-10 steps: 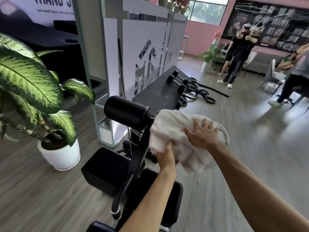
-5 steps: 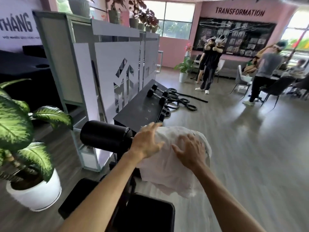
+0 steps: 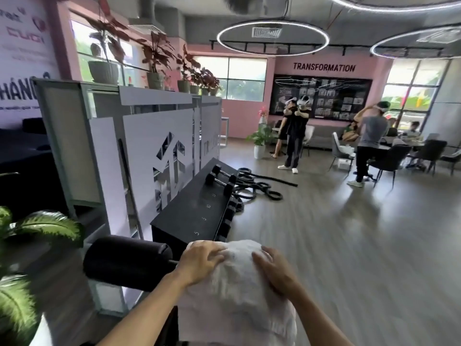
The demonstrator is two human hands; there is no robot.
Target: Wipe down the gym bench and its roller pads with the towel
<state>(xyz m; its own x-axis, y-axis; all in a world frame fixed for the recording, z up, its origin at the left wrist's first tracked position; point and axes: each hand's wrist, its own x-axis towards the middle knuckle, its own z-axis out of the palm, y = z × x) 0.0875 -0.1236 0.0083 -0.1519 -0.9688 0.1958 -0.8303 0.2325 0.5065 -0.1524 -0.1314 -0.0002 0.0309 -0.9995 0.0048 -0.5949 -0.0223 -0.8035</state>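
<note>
A white towel [image 3: 237,293] is draped over the right roller pad, which it hides completely. My left hand [image 3: 199,260] presses flat on the towel's upper left side. On its upper right side lies my right hand [image 3: 274,270], fingers curled over the cloth. The black left roller pad [image 3: 127,260] sticks out bare to the left on its bar. The bench seat and frame are below the frame's edge, out of sight.
A leafy potted plant [image 3: 30,245] stands close at the left. Behind the pads are a black dumbbell rack [image 3: 194,208], a grey partition [image 3: 119,151] and ropes [image 3: 254,186] on the floor. Several people [image 3: 294,136] stand and sit at the far right.
The view has tilted upward, so the bench seat dropped out of sight. My left hand moved from under the towel to its top; both hands now press the towel on the pad.
</note>
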